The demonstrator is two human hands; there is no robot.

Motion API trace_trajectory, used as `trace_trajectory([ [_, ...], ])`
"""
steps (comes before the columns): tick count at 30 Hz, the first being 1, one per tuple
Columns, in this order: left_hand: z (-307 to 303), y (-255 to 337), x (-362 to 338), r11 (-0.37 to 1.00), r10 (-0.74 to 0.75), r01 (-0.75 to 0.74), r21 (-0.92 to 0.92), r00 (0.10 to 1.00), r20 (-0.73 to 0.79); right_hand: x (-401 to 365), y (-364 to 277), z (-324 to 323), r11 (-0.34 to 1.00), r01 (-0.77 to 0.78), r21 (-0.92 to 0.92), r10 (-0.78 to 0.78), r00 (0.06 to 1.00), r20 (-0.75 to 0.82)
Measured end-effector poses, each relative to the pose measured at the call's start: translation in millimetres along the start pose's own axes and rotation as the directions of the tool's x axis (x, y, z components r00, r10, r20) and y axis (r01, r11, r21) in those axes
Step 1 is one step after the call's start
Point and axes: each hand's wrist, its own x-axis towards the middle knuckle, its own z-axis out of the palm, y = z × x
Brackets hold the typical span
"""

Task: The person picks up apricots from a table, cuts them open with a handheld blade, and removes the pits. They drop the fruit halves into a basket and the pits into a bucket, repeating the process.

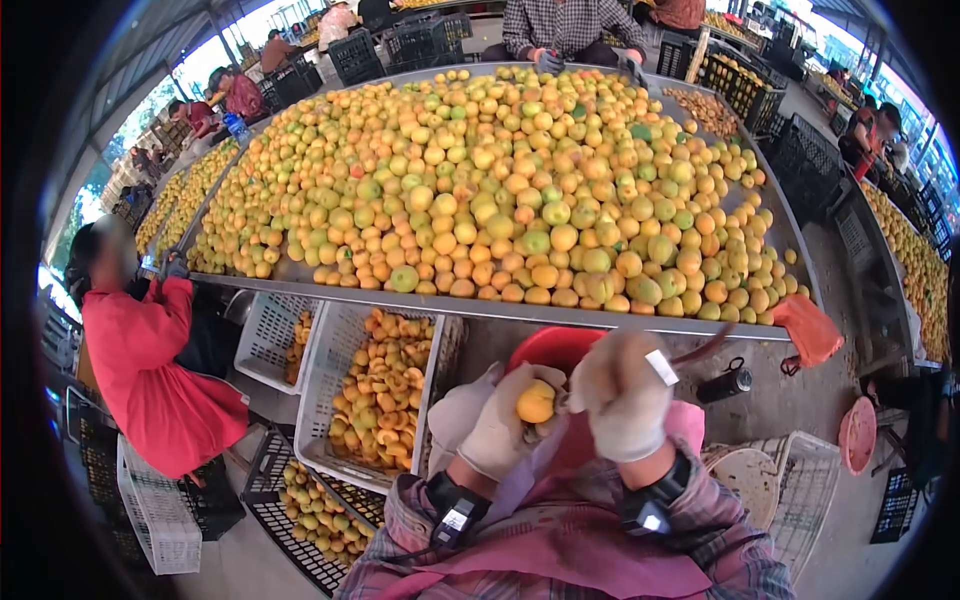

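Apricot (535, 402) sits near, in the centre, wrapped by the gloved left hand (505, 425) with its top free for cutting. Right hand (625, 400) closes on a knife (703, 349), above a red basin (550, 345) which may catch pieces.

hands (505, 425) 2 | held fruit (536, 402) 1 | knife (705, 347) 1 | red basin (548, 347) 1
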Motion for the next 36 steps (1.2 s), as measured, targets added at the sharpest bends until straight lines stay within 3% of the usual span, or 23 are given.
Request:
trace_trajectory([
  [1, 4.2, 10.3, -2.0, 0.950, -0.071, 0.111, -0.291, 0.987, 0.145, 9.9, -8.2, -8.0, 0.894, -0.154, 0.422, 0.163, 0.986, 0.013],
  [2, 5.8, 5.6, -3.1, 0.950, -0.077, 0.117, -0.288, 0.986, 0.146, 16.3, -17.8, -15.0, 0.597, -0.260, 0.759, 0.299, 0.950, 0.090],
  [3, 8.6, -1.8, -4.4, 0.990, 0.102, -0.096, -0.106, 0.993, 0.053, 17.4, -23.9, -18.9, 0.708, -0.229, 0.669, 0.270, 0.962, 0.044],
  [4, 10.0, -5.8, -4.1, 0.952, 0.293, -0.291, 0.096, 0.956, -0.003, 18.1, -27.5, -20.5, 0.708, -0.225, 0.669, 0.270, 0.962, 0.038],
  [5, -2.1, 0.3, 0.2, 0.948, -0.006, 0.078, -0.309, 0.974, 0.227, 16.9, -30.4, -21.3, 0.640, -0.220, 0.736, 0.274, 0.961, 0.049],
  [6, -2.6, -3.4, 1.8, 0.947, -0.012, 0.084, -0.309, 0.974, 0.227, 15.1, -33.1, -21.5, 0.566, -0.214, 0.796, 0.277, 0.959, 0.061],
  [8, 1.8, -8.6, 3.1, 0.882, -0.002, 0.131, -0.452, 0.962, 0.274, 9.8, -37.5, -15.1, 0.580, -0.205, 0.789, 0.272, 0.961, 0.050],
  [11, 4.4, -11.2, 1.8, 0.838, -0.011, 0.196, -0.510, 0.939, 0.343, 2.9, -38.8, -8.9, 0.646, -0.171, 0.744, 0.238, 0.971, 0.015],
  [12, 5.8, -11.9, 1.6, 0.838, -0.012, 0.197, -0.509, 0.939, 0.344, 2.0, -39.3, -7.5, 0.646, -0.169, 0.744, 0.238, 0.971, 0.014],
  [14, 7.5, -14.5, 0.3, 0.858, -0.031, 0.191, -0.476, 0.946, 0.323, -0.8, -40.2, -4.5, 0.782, -0.107, 0.613, 0.160, 0.987, -0.032],
  [15, 8.2, -15.2, 1.3, 0.859, -0.033, 0.193, -0.475, 0.945, 0.324, -2.5, -37.9, -7.0, 0.690, -0.145, 0.709, 0.171, 0.985, 0.035],
  [17, 10.2, -16.2, 4.3, 0.949, 0.031, 0.085, -0.303, 0.933, 0.359, -4.9, -35.8, -6.8, 0.712, -0.123, 0.691, 0.132, 0.990, 0.040],
  [18, 12.2, -15.8, 4.3, 0.949, 0.031, 0.086, -0.303, 0.932, 0.362, -5.5, -34.4, -6.8, 0.733, -0.100, 0.673, 0.091, 0.995, 0.049],
  [21, 25.2, -9.1, -2.4, 0.949, -0.076, 0.147, -0.280, 0.965, 0.250, -7.1, -31.3, -8.7, 0.835, -0.031, 0.549, 0.037, 0.999, 0.001],
  [23, 36.4, -3.1, -7.4, 0.979, -0.128, 0.143, -0.143, 0.985, 0.112, -7.8, -30.1, -10.1, 0.884, -0.005, 0.468, 0.022, 0.999, -0.031],
  [27, 32.6, -10.6, -14.0, 0.995, -0.099, 0.102, 0.000, 0.963, 0.251, -3.5, -32.3, -15.9, 0.798, -0.048, 0.600, 0.054, 0.999, 0.008],
  [28, 37.4, -26.2, -8.4, 0.858, 0.356, -0.391, 0.333, 0.920, 0.163, -2.4, -33.8, -17.4, 0.735, -0.063, 0.675, 0.049, 0.998, 0.040],
  [29, 42.6, -30.7, -5.7, 0.400, 0.726, -0.674, 0.621, 0.647, 0.235, -2.5, -32.9, -18.5, 0.735, -0.063, 0.675, 0.048, 0.998, 0.041],
  [30, 37.2, -25.6, -7.2, 0.399, 0.726, -0.675, 0.621, 0.646, 0.235, -2.9, -31.5, -19.2, 0.703, -0.070, 0.707, 0.036, 0.997, 0.063],
  [31, 27.7, -14.1, -11.0, 0.798, 0.389, -0.450, 0.402, 0.893, 0.226, -3.5, -30.8, -19.6, 0.671, -0.078, 0.738, 0.024, 0.996, 0.084],
  [32, 21.5, -4.8, -15.1, 0.985, -0.014, -0.042, 0.165, 0.946, 0.323, -4.1, -31.2, -18.8, 0.671, -0.079, 0.738, 0.024, 0.996, 0.085],
  [36, 15.4, 4.9, -22.8, 0.988, -0.133, 0.096, 0.119, 0.925, 0.357, -2.7, -34.4, -17.3, 0.704, -0.086, 0.705, 0.049, 0.996, 0.073],
])
